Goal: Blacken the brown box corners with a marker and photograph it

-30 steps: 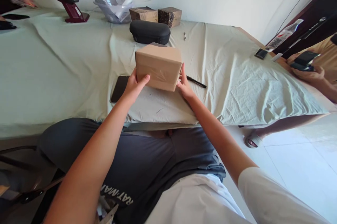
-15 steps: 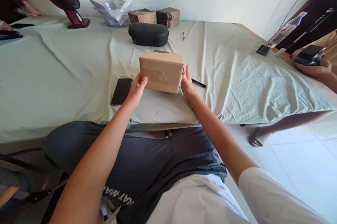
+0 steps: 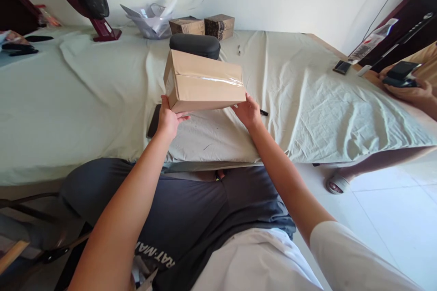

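Observation:
I hold a taped brown cardboard box (image 3: 205, 82) above the table, tilted so its taped face shows. My left hand (image 3: 168, 118) grips its lower left corner from beneath. My right hand (image 3: 248, 111) grips its lower right corner. A dark phone (image 3: 152, 122) lies flat on the cloth just under my left hand, partly hidden. A black pen (image 3: 263, 112) pokes out beside my right hand. A black zip case (image 3: 194, 45) lies behind the box.
A pale green cloth (image 3: 85, 86) covers the table. At the back stand a fan base (image 3: 102, 31), a bag of papers (image 3: 150, 20) and two small brown boxes (image 3: 203, 25). Another person's hand (image 3: 409, 88) holds a dark device at the right; their foot (image 3: 336, 184) is on the tiled floor.
The box has been lifted off the cloth and tipped, its taped face now turned toward me. Both hands slid under its lower corners.

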